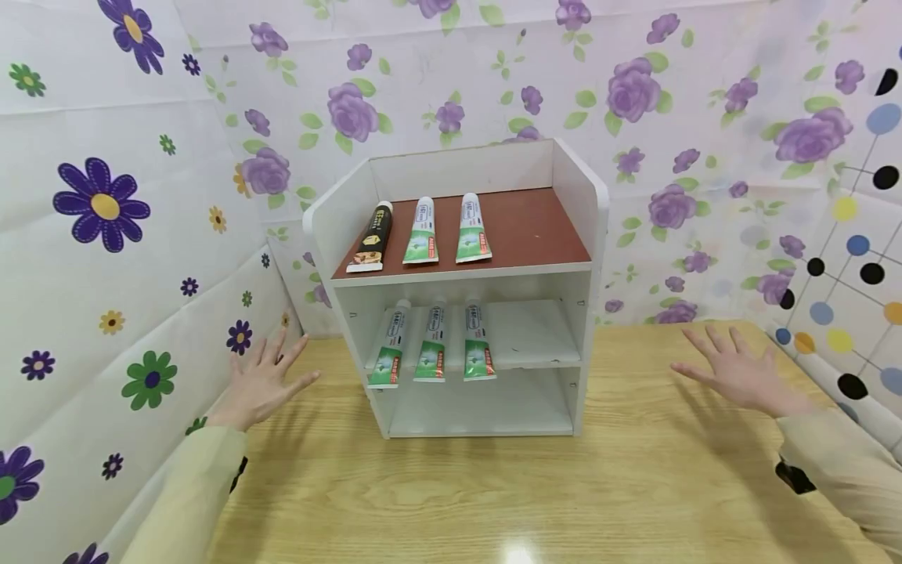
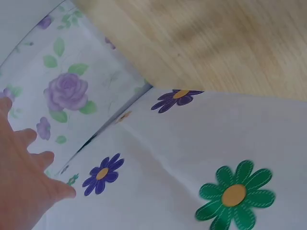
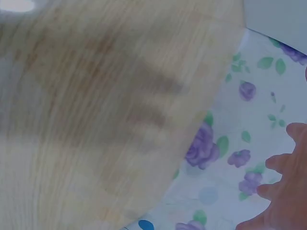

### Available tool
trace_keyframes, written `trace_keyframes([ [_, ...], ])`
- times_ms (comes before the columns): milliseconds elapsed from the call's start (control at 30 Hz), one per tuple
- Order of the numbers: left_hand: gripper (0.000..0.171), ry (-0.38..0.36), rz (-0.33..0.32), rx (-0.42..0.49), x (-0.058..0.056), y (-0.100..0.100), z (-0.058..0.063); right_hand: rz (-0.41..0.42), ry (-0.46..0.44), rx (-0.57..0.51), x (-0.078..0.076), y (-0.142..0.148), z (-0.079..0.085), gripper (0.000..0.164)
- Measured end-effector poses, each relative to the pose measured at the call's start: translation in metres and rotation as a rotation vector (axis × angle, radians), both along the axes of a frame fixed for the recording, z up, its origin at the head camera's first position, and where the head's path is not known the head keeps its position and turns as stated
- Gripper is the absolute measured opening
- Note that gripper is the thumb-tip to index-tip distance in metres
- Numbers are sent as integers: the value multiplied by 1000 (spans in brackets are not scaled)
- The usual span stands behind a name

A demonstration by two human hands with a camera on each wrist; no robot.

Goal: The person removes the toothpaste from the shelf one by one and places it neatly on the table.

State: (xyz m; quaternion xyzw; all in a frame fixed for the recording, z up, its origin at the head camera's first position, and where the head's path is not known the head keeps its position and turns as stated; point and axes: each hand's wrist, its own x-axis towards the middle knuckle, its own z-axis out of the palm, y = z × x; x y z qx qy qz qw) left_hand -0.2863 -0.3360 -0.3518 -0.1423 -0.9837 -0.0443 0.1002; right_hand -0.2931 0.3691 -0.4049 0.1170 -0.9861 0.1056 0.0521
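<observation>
My left hand [image 1: 262,384] hovers left of a white shelf unit [image 1: 458,274], fingers spread and holding nothing. On the other side, my right hand [image 1: 740,372] is likewise spread and apart from everything. On the unit's brown top lie a black toothpaste tube [image 1: 373,237] and two green-and-white tubes, one in the middle [image 1: 422,232] and one to its right [image 1: 472,229]. The middle shelf bears three more green-and-white toothpaste tubes: a left one [image 1: 391,345], a centre one [image 1: 432,342] and a right one [image 1: 478,342]. Each wrist view shows only part of its hand, over table and cloth.
The unit stands on a light wooden table [image 1: 479,493]. Flower-printed cloth [image 1: 423,102] hangs behind it, a daisy-patterned cloth [image 1: 106,298] lines the left side, and a dotted cloth [image 1: 863,274] the right. Below the tubes is a bottom compartment [image 1: 482,403].
</observation>
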Motion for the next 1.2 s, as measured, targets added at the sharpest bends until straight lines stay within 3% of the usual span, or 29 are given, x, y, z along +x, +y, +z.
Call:
trace_keyframes([
  [200, 70, -16, -81, 76, -2, -2, 25, 35, -31, -49, 1, -4, 30, 81],
  [500, 71, -45, -163, 252, -9, 1, 81, 146, -23, -208, -5, -12, 86, 72],
  [833, 69, 4, -219, 323, -13, 10, 108, 195, -38, -254, -15, -27, 128, 73],
  [1000, 63, 39, -284, 534, -15, 17, 126, 190, -15, -340, -15, -40, 156, 70],
  [1200, 59, 8, -341, 780, -8, 40, 153, 219, 86, -451, -15, -58, 187, 59],
])
